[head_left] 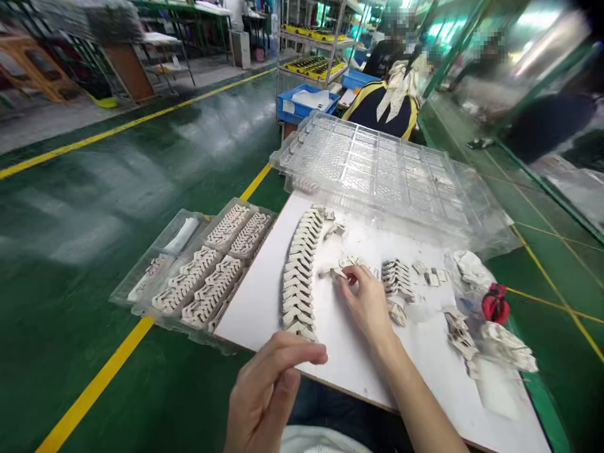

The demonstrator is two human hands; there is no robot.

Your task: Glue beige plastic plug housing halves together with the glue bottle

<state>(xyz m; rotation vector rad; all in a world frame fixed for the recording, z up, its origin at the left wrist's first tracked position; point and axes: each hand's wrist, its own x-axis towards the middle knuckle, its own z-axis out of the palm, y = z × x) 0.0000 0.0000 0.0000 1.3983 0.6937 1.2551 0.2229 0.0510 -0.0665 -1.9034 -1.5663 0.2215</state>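
Observation:
On the white tabletop, a long curved row of beige angled parts (pixel 299 270) stands nested one against another. My left hand (pixel 271 384) is at the table's front edge, just below the row's near end. Its fingers are stretched out, the thumb lies under them, and nothing shows in it. Right of the row, my right hand (pixel 365 299) has thumb and forefinger closed at the end of a small beige part (pixel 334 273). Close by lie more loose parts (pixel 350 259) and a shorter nested row (pixel 397 278).
Clear plastic trays (pixel 363 157) are stacked along the table's far side. Left of the table, compartment trays (pixel 189 292) hold more nested parts. Crumpled white bags (pixel 507 346) and a red-and-black roll (pixel 495 305) lie at the right. A person (pixel 382 107) sits beyond.

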